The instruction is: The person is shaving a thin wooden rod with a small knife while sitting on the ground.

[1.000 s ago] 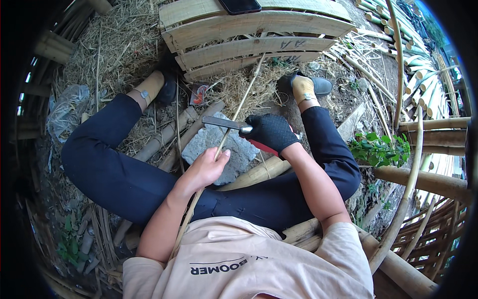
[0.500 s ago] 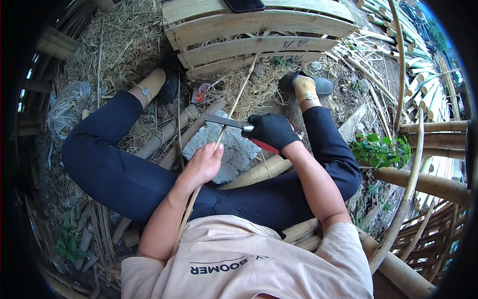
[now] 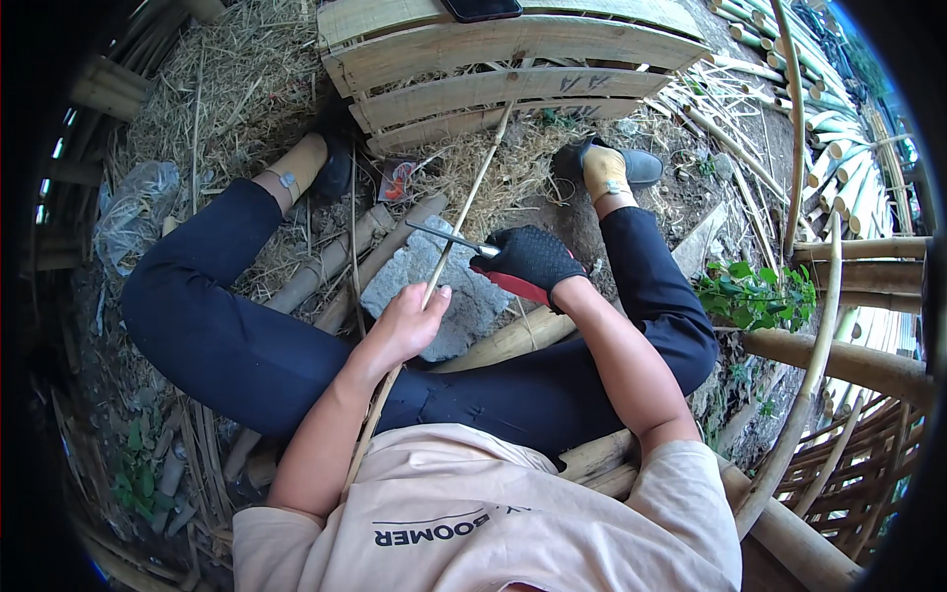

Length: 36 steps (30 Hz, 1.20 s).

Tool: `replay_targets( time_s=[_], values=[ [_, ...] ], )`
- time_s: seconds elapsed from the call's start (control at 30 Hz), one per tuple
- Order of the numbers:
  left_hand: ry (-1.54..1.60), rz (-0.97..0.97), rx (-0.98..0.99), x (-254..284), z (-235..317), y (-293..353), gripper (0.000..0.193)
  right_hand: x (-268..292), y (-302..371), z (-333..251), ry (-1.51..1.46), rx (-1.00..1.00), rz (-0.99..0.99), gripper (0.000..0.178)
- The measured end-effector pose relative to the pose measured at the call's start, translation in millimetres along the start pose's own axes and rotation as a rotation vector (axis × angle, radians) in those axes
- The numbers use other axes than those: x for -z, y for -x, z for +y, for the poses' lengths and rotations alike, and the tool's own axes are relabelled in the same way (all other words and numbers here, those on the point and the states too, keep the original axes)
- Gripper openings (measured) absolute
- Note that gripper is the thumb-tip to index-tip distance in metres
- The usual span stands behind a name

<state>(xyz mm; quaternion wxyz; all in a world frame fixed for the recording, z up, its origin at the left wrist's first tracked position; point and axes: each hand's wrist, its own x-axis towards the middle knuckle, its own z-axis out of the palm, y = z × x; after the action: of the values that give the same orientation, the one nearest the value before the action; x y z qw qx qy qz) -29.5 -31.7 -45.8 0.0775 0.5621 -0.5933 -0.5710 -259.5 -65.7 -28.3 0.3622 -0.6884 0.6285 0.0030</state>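
Note:
My bare left hand (image 3: 409, 324) is closed round a long thin bamboo strip (image 3: 476, 187). The strip slants from beneath my left arm up toward the wooden crate. My right hand (image 3: 528, 259), in a black and red glove, grips the handle of a knife (image 3: 439, 235). Its blade points left and crosses the strip just above my left hand, edge-on to view. Whether the blade touches the strip I cannot tell. Below both hands lies a rough grey stone block (image 3: 404, 271) on the ground between my legs.
A slatted wooden crate (image 3: 513, 49) stands ahead with a dark phone (image 3: 483, 9) on top. Bamboo poles (image 3: 838, 183) are piled at the far right. A leafy green plant (image 3: 755, 296) grows beside my right knee. A clear plastic bag (image 3: 143, 212) lies left, near straw.
The knife has rolled in my right hand, so its blade went from showing its flat side to nearly edge-on. More of the glove's red side shows. My left hand has barely moved.

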Motion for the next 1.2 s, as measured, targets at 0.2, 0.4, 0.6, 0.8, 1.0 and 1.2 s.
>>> replay_targets(
  time_s=[0.2,0.4,0.6,0.8,1.0,1.2],
  values=[
    [0.022,-0.021,-0.123,-2.8,-9.3,-1.3,0.04,-16.4,-8.7,8.6,-0.026,-0.005,0.025,0.039],
    [0.233,-0.098,0.005,-2.9,-5.9,0.1,0.034,-18.5,-9.3,8.6,0.012,-0.033,0.078,0.034],
    [0.243,-0.101,-0.023,-4.6,-11.8,-1.0,0.03,-27.4,-14.6,15.4,0.103,0.009,0.163,0.026],
    [0.187,-0.055,-0.077,-5.3,-20.5,-2.3,0.028,-27.1,-19.9,18.5,0.14,-0.003,0.203,0.024],
    [0.199,-0.064,-0.04,-1.6,-9.6,7.3,0.029,-16.8,-31.4,42.0,0.145,-0.164,0.279,0.024],
    [0.199,-0.04,-0.019,-3.4,-11.2,3.6,0.032,-6.4,-24.8,57.5,0.097,-0.181,0.293,0.034]
  ],
)
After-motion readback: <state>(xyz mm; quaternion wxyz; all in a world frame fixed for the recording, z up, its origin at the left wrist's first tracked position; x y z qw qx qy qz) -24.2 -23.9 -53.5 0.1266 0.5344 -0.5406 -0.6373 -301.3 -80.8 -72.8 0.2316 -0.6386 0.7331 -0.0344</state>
